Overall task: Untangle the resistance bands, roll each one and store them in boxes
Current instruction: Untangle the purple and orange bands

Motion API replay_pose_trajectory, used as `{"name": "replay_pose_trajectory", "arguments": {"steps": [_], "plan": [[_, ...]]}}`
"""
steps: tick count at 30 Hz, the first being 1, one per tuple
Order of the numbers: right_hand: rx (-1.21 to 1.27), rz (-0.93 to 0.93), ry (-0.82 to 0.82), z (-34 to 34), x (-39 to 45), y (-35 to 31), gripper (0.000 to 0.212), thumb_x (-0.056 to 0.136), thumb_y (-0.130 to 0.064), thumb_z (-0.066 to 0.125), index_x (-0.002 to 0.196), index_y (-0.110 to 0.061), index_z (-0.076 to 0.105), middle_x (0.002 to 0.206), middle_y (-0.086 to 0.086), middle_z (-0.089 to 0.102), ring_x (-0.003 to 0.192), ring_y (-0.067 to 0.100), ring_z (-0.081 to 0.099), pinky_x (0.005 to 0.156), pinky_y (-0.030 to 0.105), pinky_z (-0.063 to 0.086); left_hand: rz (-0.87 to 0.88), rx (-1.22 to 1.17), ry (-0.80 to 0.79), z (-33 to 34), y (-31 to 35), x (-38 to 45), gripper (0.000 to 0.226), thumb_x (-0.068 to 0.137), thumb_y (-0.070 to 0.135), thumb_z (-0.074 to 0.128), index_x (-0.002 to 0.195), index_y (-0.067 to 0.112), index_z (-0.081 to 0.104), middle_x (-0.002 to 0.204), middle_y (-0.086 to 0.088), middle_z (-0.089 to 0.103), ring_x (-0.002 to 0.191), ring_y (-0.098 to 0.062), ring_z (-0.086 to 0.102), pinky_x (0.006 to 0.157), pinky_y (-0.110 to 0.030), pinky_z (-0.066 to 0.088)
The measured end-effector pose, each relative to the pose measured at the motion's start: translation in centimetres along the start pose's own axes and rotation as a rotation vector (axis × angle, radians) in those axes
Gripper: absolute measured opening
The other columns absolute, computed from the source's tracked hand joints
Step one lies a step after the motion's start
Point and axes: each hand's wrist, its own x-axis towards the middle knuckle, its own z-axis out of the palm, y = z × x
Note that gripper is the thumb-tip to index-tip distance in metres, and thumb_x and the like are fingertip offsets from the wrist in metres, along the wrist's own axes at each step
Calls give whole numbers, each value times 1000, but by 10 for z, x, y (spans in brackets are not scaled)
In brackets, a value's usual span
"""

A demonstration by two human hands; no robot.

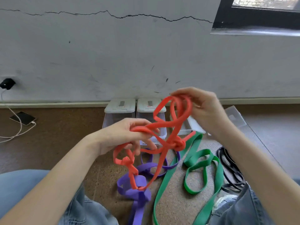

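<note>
A knotted red resistance band (164, 127) hangs between my two hands above the floor. My left hand (129, 135) grips a bunch of its loops, fingers curled through them. My right hand (199, 108) pinches its upper loops, raised higher and further right. A tight knot (178, 143) sits in the middle of the red band. Its lower end runs into a purple band (138, 187) lying knotted on the floor. A green band (194, 169) lies loose to the right. A black band (230, 168) lies beyond it.
Two clear plastic boxes with white lids (120, 109) (151, 108) stand against the wall, a third open box (188, 127) behind my right hand, its clear lid (233, 117) beside it. A phone (22, 118) on a charging cable lies far left. My jeans-clad knees frame the floor.
</note>
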Motion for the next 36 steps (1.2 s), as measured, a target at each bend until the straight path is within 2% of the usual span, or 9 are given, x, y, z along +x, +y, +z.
{"name": "replay_pose_trajectory", "arguments": {"steps": [3,5,11,15,20,25,29,33,36], "plan": [[-120,249,-247,10,-2,12,59,87,10,51,138,-17,37,127,2,58,97,23,66,93,38,50,136,-228,74,-4,2,2,18,80,15,60,89,25,72,90,-14,74,40,-6,53,38,-12,37],[-87,418,-213,12,-4,19,57,90,11,41,140,-12,30,126,4,58,92,29,67,88,44,52,192,-389,137,-10,3,2,18,80,12,57,90,19,71,91,-15,73,39,-2,47,38,-11,34],[12,358,-207,22,-10,10,17,92,-7,52,87,2,66,75,16,71,66,28,67,74,45,55,239,-513,269,-6,7,2,21,77,19,61,96,10,57,103,-11,72,44,-2,45,42,-12,33],[184,433,-507,38,-19,18,36,92,-34,52,105,-3,64,100,14,72,94,27,69,88,39,54,242,-473,277,9,16,1,25,80,25,57,97,9,52,101,-11,72,43,-3,46,42,-12,34],[579,500,-607,41,-24,28,65,77,-62,54,126,-19,52,125,-3,63,118,16,58,102,37,45,239,-488,304,14,23,-2,32,83,34,53,98,6,50,90,-10,74,39,-3,43,43,-14,31],[656,486,-541,57,-31,30,38,80,-11,68,116,-7,57,112,13,67,99,27,65,87,26,53,205,-612,362,14,23,-1,34,83,37,56,93,5,60,81,-8,74,45,-4,53,45,-15,44],[840,588,-289,42,-16,26,28,68,-19,68,95,-12,67,82,8,69,59,12,56,65,24,47,18,-238,530,6,17,0,35,95,36,47,74,12,62,66,-2,71,47,-8,55,46,-16,45],[872,524,-325,41,-18,27,47,70,-21,72,114,-11,60,106,12,68,92,21,66,82,30,49,-121,-117,442,16,8,5,34,93,40,51,85,13,69,71,0,66,64,-25,63,71,-39,57],[852,537,-367,45,-22,24,54,79,-16,69,127,-4,49,120,20,61,110,34,59,102,45,42,-92,-88,306,16,8,5,27,93,35,53,95,15,72,74,-2,66,63,-17,62,74,-35,56]]}}
